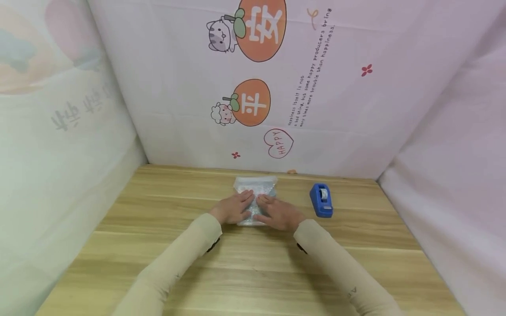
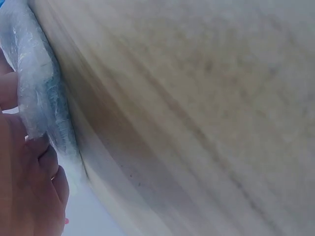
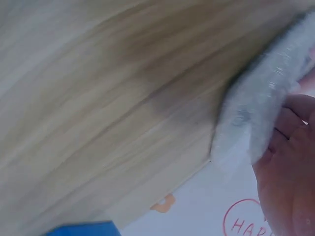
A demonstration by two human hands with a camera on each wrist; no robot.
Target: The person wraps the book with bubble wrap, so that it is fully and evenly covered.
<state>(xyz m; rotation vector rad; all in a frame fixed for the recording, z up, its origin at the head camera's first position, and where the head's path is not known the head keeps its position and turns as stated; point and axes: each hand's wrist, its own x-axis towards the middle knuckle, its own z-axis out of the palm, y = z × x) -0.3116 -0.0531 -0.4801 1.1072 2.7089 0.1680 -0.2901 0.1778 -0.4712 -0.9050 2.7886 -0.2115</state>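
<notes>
A bundle in clear bubble wrap point(image 1: 257, 183) lies flat on the wooden table, near its back edge. What is inside cannot be made out. My left hand point(image 1: 236, 208) rests on the bundle's left half, its fingers stretched over the top. From the other side my right hand point(image 1: 278, 213) lies on the right half, fingers also extended. In the left wrist view, the left hand point(image 2: 29, 172) touches the shiny plastic wrap point(image 2: 42, 83). The right wrist view has the right hand point(image 3: 290, 167) against the wrap point(image 3: 251, 113).
To the right of the bundle stands a blue tape dispenser point(image 1: 322, 201) with a roll of tape. The wooden table point(image 1: 245, 272) meets a printed white cloth point(image 1: 189, 131) at the back, and cloth walls rise at both sides.
</notes>
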